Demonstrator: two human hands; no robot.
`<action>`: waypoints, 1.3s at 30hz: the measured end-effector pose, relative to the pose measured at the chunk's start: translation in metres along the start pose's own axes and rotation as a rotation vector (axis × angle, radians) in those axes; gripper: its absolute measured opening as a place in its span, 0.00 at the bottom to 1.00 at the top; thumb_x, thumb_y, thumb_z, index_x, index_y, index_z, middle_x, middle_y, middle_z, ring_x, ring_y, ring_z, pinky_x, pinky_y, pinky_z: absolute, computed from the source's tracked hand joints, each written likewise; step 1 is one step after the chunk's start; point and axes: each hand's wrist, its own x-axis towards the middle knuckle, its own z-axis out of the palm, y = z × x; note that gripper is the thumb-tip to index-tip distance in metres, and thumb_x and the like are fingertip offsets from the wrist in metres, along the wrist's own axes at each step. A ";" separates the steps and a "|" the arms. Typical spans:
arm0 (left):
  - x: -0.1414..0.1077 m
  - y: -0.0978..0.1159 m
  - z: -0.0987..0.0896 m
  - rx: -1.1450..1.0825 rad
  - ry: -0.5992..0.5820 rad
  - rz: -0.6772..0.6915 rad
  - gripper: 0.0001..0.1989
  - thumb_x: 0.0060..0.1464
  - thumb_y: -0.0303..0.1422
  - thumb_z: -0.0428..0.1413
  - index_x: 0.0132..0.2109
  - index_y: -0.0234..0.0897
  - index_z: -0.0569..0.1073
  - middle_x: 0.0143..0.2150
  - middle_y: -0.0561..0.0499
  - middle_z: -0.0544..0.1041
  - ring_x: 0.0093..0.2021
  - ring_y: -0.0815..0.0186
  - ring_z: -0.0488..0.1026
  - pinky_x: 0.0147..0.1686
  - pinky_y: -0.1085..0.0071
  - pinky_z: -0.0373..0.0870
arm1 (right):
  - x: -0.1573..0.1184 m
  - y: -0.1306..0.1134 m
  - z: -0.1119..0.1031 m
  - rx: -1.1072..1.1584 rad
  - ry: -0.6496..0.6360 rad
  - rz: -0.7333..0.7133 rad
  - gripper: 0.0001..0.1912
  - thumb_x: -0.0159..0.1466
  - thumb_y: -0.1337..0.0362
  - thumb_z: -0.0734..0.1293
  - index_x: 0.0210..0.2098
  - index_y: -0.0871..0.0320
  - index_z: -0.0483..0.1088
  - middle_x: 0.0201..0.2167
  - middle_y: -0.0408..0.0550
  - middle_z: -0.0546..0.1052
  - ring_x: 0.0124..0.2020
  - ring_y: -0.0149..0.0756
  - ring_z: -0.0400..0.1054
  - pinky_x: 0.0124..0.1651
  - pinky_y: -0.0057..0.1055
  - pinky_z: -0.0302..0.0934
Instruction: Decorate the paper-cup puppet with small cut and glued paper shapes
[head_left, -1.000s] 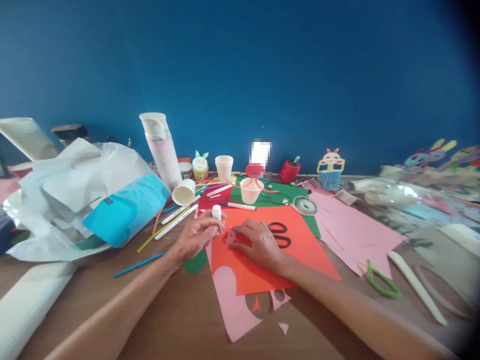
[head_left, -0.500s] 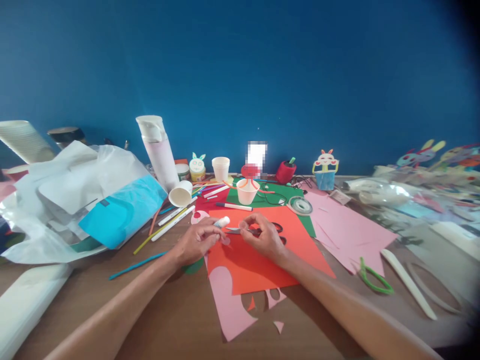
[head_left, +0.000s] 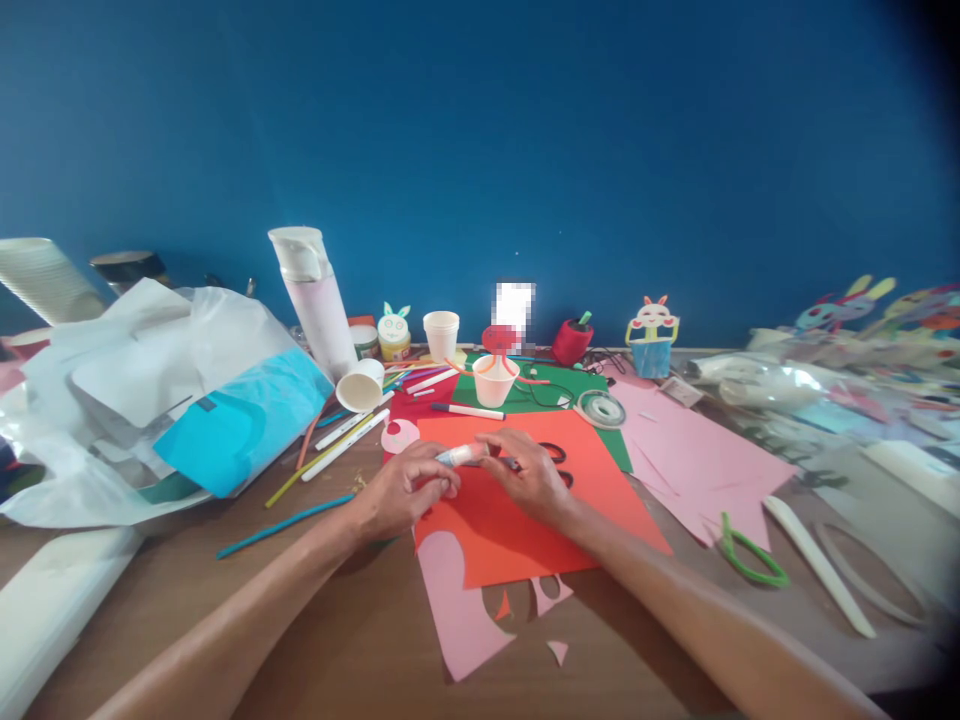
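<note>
The left hand (head_left: 409, 490) has fingers clamped on a white plastic cylinder (head_left: 463, 455), bluish-ended, above the orange paper sheet's (head_left: 555, 530) far-left corner; the right hand's (head_left: 531, 475) grip is unclear.

A brown table (head_left: 337, 640) spreads beneath the grip of the left hand (head_left: 420, 485). Just below that grip, an orange sheet (head_left: 510, 545) lies partly over a cut pink sheet (head_left: 450, 585). Nearer the viewer than the grip are an orange scrap (head_left: 502, 606) and a pink scrap (head_left: 557, 652). Left of it rest a blue stick (head_left: 289, 524) and a plastic bag (head_left: 124, 390); well to its right, a white strip (head_left: 819, 568).
</note>
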 end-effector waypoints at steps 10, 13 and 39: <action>0.000 0.002 0.002 -0.004 -0.022 0.001 0.10 0.46 0.27 0.48 0.28 0.37 0.74 0.35 0.47 0.65 0.35 0.65 0.65 0.21 0.78 0.69 | -0.001 -0.001 0.001 0.005 -0.012 -0.032 0.13 0.61 0.61 0.58 0.44 0.57 0.65 0.35 0.49 0.72 0.36 0.34 0.65 0.41 0.32 0.57; 0.001 0.000 0.003 0.015 -0.024 -0.002 0.10 0.46 0.27 0.48 0.28 0.38 0.74 0.36 0.47 0.66 0.35 0.65 0.66 0.22 0.78 0.68 | -0.002 -0.001 0.001 -0.013 -0.034 -0.053 0.13 0.61 0.62 0.58 0.45 0.57 0.65 0.34 0.50 0.72 0.36 0.35 0.64 0.41 0.33 0.58; 0.002 0.006 0.000 -0.083 -0.008 -0.112 0.09 0.46 0.31 0.48 0.27 0.34 0.73 0.50 0.46 0.64 0.43 0.61 0.65 0.21 0.78 0.64 | -0.004 0.002 0.008 0.011 0.007 0.073 0.11 0.61 0.63 0.58 0.42 0.57 0.66 0.32 0.48 0.73 0.33 0.33 0.66 0.35 0.28 0.59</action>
